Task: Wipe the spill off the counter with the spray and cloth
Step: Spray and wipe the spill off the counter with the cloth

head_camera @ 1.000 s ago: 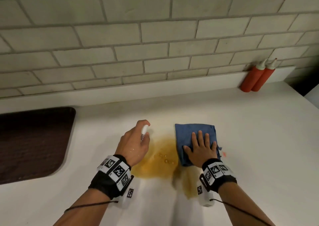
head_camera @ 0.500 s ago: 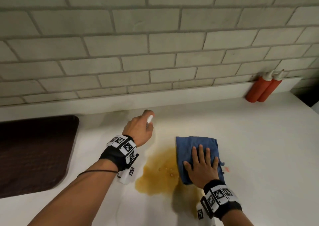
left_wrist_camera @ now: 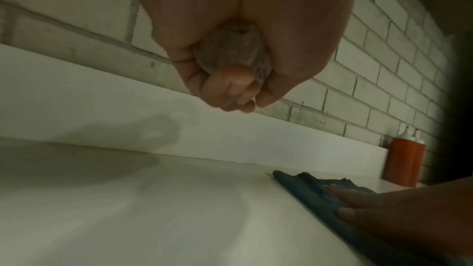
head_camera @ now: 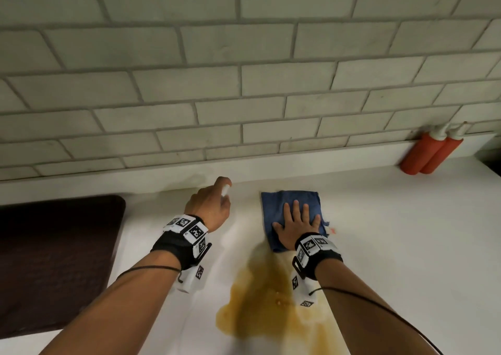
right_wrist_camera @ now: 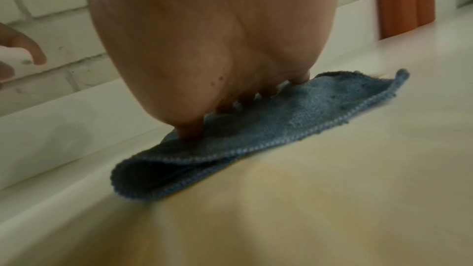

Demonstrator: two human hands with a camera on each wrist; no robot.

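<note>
An amber spill [head_camera: 265, 308] spreads over the white counter [head_camera: 393, 246] near its front. My right hand [head_camera: 295, 224] lies flat with spread fingers on a folded blue cloth [head_camera: 279, 202], which sits just beyond the spill; in the right wrist view the fingers [right_wrist_camera: 268, 94] press on the cloth [right_wrist_camera: 281, 128]. My left hand [head_camera: 211, 205] grips a small clear spray bottle with a white nozzle [head_camera: 225, 190], held above the counter near the back ledge, left of the cloth. From the left wrist the bottle's round base [left_wrist_camera: 232, 52] shows inside the curled fingers.
A dark brown mat [head_camera: 54, 259] covers the counter at the left. Two red squeeze bottles [head_camera: 431, 151] stand against the tiled wall [head_camera: 244, 83] at the back right. A low white ledge [head_camera: 325, 162] runs along the wall's foot.
My left hand carried the spray bottle away from the spill toward the back ledge. My right hand slid the cloth away from me, off the spill's far edge.
</note>
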